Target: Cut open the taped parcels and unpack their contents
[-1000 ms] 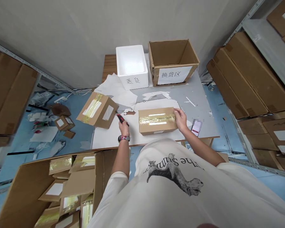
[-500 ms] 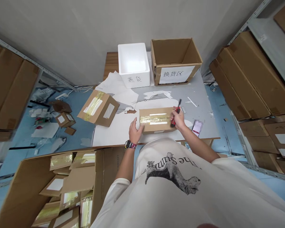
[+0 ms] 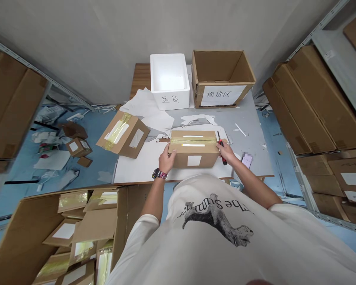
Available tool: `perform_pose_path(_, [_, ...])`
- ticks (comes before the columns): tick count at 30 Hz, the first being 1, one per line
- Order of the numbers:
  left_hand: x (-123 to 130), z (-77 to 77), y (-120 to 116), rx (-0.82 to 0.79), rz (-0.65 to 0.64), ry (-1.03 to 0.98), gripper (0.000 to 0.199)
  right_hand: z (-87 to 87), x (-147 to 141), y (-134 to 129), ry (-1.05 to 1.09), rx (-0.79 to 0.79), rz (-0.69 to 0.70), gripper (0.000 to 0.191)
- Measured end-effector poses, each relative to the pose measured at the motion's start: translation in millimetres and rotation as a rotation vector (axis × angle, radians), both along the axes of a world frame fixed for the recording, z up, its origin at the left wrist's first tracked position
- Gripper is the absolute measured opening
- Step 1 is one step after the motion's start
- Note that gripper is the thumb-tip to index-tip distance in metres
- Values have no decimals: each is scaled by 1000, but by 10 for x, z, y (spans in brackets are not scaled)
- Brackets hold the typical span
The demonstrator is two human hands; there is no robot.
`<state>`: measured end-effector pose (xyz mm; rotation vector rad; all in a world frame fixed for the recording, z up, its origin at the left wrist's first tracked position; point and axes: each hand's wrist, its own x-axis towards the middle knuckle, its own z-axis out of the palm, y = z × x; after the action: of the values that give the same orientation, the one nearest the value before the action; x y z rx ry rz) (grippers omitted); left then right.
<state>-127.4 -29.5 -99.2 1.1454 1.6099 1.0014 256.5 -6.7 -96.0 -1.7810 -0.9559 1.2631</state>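
A taped cardboard box sits in front of me on the table, with a white label on its near side and yellowish tape along its top. My left hand grips its left end, thumb on the near side. At the right end, my right hand holds a red-and-black utility knife while its fingers press against the box. The knife's thin dark tip points away from me. A second taped box lies to the left, turned at an angle.
Behind stand a white foam box and an open carton with a handwritten sign. A phone lies right. Lower left, a large carton holds several taped boxes. Shelves of cartons flank the table; small boxes lie on the floor.
The box has tipped so more of its labelled near side shows. My left hand has closed on its left end. My right hand has moved to its right end with the knife.
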Motion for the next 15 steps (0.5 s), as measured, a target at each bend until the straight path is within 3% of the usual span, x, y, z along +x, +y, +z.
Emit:
perform_pose_path(4, [-105,-54,-45,44,-28,-126,65,46,-19,-33,-134,-23,67,32])
perform_pose_path(10, [-136,-263,-202,48,-93,-172,104,-7,-16,-169,-74,-9,105,40])
perform_pose_path(15, [-175,-251,40,41,-115,-135,115,21,56,111,-208,34,24,46])
